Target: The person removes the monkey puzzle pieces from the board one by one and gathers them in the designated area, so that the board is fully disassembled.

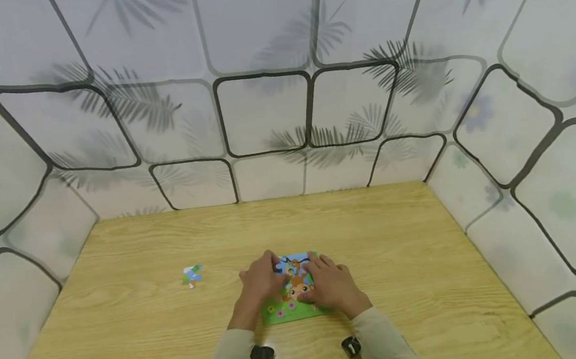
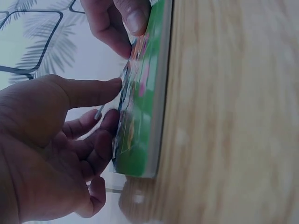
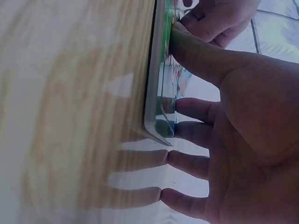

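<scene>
A jigsaw puzzle (image 1: 294, 308) with a monkey, flowers and a green border lies flat on the table between both hands. My left hand (image 1: 261, 280) is over its upper left part. In the left wrist view, the left thumb and fingers pinch a thin puzzle piece (image 2: 99, 112), tilted up from the board; its picture is mostly hidden. The right hand (image 1: 330, 281) rests on the puzzle's right side, thumb on the picture. In the right wrist view, the right fingers (image 3: 189, 163) are extended, some at the puzzle's edge and others touching the table.
A small group of loose puzzle pieces (image 1: 192, 276) lies on the wooden table (image 1: 141, 338), left of the hands. Patterned fabric walls (image 1: 265, 117) enclose the table at the back and both sides. Each wrist wears a small black camera.
</scene>
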The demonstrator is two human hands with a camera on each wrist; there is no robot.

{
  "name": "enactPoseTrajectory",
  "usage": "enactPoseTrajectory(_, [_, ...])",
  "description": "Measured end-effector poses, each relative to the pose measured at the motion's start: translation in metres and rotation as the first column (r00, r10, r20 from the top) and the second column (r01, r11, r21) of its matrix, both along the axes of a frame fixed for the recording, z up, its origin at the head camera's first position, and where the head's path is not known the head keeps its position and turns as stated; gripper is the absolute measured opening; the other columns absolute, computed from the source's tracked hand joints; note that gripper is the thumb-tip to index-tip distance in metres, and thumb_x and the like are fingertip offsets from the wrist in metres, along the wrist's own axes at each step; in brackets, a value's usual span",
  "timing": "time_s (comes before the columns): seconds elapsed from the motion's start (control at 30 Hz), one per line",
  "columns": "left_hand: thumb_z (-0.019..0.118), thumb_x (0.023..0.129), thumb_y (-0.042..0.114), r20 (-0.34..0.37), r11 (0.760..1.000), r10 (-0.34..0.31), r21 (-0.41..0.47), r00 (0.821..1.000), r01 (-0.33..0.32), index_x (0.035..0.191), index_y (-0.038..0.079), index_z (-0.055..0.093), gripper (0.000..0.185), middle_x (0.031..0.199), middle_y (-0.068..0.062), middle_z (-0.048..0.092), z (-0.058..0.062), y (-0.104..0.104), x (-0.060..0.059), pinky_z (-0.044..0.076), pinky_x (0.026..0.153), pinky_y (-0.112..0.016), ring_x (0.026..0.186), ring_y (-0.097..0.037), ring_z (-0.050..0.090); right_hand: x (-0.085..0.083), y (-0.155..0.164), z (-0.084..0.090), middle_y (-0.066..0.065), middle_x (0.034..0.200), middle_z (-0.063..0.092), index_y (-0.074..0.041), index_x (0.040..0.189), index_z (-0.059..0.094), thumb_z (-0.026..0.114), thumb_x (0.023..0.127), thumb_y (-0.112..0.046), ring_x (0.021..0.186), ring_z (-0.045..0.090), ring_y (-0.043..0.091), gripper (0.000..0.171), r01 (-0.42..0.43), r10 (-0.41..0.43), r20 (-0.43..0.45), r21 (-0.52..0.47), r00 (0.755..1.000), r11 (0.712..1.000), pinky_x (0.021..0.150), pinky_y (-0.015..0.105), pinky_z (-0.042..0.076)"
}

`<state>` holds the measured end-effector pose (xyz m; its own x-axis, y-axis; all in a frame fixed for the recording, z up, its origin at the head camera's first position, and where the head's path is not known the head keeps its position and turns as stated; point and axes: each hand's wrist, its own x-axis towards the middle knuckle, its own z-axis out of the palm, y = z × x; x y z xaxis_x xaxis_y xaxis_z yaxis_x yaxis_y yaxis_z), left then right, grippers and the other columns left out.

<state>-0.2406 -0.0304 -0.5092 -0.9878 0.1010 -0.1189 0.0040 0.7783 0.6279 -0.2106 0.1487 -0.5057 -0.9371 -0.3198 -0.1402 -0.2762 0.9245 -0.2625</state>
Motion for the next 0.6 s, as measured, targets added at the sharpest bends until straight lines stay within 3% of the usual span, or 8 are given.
enactPoseTrajectory(0.13, [0.072,0.085,0.023,-0.016,0.995,-0.024,0.094,1.000,0.025,0.102,0.013,0.052,0.028,0.088,0.000,0.065,-0.001,-0.001,0.000,0.032,0.085,-0.053,0.083,-0.020,0.061,-0.001,-0.002,0.001,0.009,0.159,0.029,-0.016,0.140,0.049,0.064,0.083,-0.060,0.143,0.033,0.035,0.074,0.017,-0.017,0.015,-0.006,1.000,1.000,0.099,0.063,0.037])
enactPoseTrajectory(0.33, [0.065,0.089,0.023,-0.031,0.985,0.020,0.172,0.999,-0.014,0.105,0.014,0.052,0.023,0.095,-0.001,0.065,0.003,-0.004,0.000,0.031,0.084,-0.049,0.089,-0.022,0.060,-0.002,-0.003,0.000,0.008,0.159,0.028,-0.016,0.140,0.049,0.063,0.083,-0.062,0.143,0.032,0.033,0.075,0.024,-0.024,0.018,0.016,1.000,1.000,0.100,0.061,0.037])
enactPoseTrajectory(0.6, [0.059,0.089,0.017,-0.072,0.975,0.047,0.218,0.996,-0.031,0.127,0.016,0.053,0.038,0.097,-0.003,0.065,0.001,-0.023,0.000,0.029,0.091,-0.063,0.087,-0.021,0.060,0.000,-0.002,0.001,0.010,0.157,0.031,-0.016,0.135,0.053,0.066,0.082,-0.059,0.142,0.035,0.033,0.069,0.019,-0.019,0.004,0.004,1.000,1.000,0.099,0.061,0.039])
